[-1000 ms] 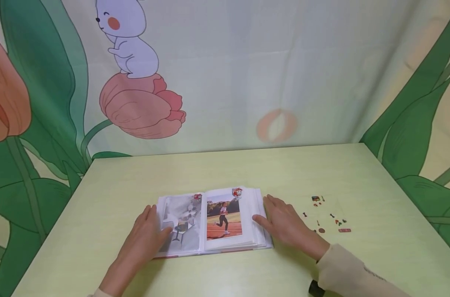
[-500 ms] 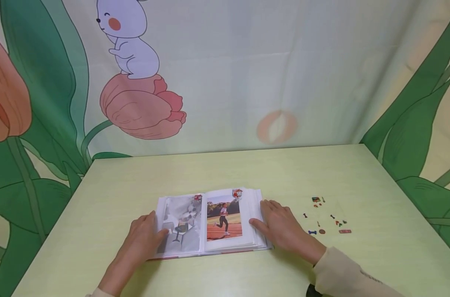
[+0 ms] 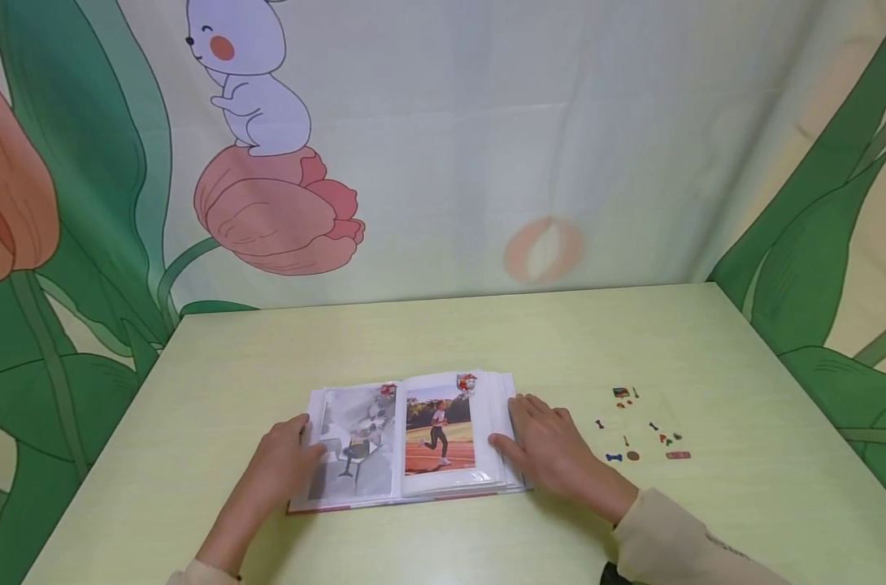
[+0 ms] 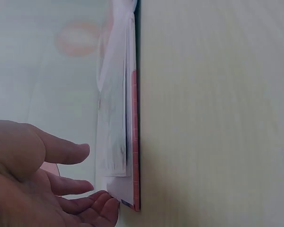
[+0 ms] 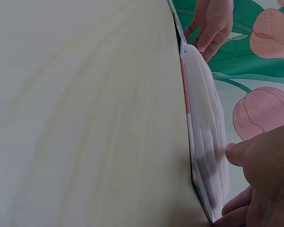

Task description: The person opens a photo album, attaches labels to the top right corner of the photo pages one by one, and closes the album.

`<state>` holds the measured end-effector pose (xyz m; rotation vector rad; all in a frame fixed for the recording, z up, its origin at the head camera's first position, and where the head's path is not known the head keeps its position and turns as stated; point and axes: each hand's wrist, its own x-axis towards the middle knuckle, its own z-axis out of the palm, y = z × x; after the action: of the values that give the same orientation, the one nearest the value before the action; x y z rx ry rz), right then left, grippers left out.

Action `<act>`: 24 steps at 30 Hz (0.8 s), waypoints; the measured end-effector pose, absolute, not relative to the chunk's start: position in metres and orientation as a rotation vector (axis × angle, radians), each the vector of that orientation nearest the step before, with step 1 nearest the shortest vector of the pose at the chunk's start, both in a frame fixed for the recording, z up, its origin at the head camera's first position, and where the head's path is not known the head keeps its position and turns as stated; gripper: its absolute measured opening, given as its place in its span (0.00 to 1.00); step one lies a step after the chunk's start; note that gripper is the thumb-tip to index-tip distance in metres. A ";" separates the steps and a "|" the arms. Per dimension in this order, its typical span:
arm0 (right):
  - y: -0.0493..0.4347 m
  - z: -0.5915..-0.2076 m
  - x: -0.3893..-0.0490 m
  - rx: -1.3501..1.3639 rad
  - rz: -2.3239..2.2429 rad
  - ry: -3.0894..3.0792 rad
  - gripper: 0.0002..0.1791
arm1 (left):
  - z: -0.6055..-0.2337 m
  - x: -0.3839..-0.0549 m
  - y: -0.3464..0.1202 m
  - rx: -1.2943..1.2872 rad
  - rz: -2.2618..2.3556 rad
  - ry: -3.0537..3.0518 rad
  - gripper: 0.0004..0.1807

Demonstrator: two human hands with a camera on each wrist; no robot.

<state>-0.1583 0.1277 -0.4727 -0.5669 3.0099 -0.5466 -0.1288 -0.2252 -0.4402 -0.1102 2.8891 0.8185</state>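
An open photo album (image 3: 399,439) lies on the table, a grey picture (image 3: 358,467) on its left page and a photo of a runner (image 3: 439,431) on its right. My left hand (image 3: 278,459) is at the album's left edge; in the left wrist view its fingertips (image 4: 106,208) meet the cover's corner and the thumb stands apart above the page. Along the right edge rests my right hand (image 3: 553,443), fingers extended by the page stack (image 5: 206,123), thumb over the loose pages. Small dog-character stickers (image 3: 466,381) mark the top corners of both pages.
To the right of the album, several small colourful stickers (image 3: 633,456) lie spread on the pale table (image 3: 443,333), apparently on a clear sheet. Behind the table hangs a curtain (image 3: 443,146) printed with tulips and a white animal.
My left hand has slid slightly outward and its thumb has drawn back from the left page. My right hand has shifted a little left and nearer. The album stays open at the same pages.
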 end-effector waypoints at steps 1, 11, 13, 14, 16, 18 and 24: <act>0.127 -0.473 -0.158 -0.568 -0.539 3.013 0.40 | -0.440 -0.130 -0.226 -0.135 0.846 2.869 0.33; 0.126 -0.475 -0.156 -0.583 -0.506 3.014 0.42 | -0.437 -0.141 -0.228 -0.276 0.963 2.767 0.31; 0.126 -0.474 -0.156 -0.586 -0.504 3.010 0.41 | -0.437 -0.143 -0.229 -0.284 0.977 2.767 0.31; 0.126 -0.474 -0.155 -0.586 -0.503 3.007 0.41 | -0.438 -0.144 -0.230 -0.284 0.982 2.771 0.30; 0.126 -0.475 -0.155 -0.586 -0.496 3.004 0.41 | -0.438 -0.145 -0.231 -0.286 0.996 2.780 0.30; 0.126 -0.474 -0.155 -0.584 -0.488 3.003 0.41 | -0.437 -0.146 -0.232 -0.285 0.999 2.785 0.29; 0.126 -0.474 -0.154 -0.591 -0.479 3.003 0.41 | -0.435 -0.148 -0.236 -0.279 1.007 2.767 0.30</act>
<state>-0.1543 0.1259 -0.4736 -0.5905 3.0030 -0.4786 -0.1475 -0.2364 -0.4346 -0.2786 2.7674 1.0066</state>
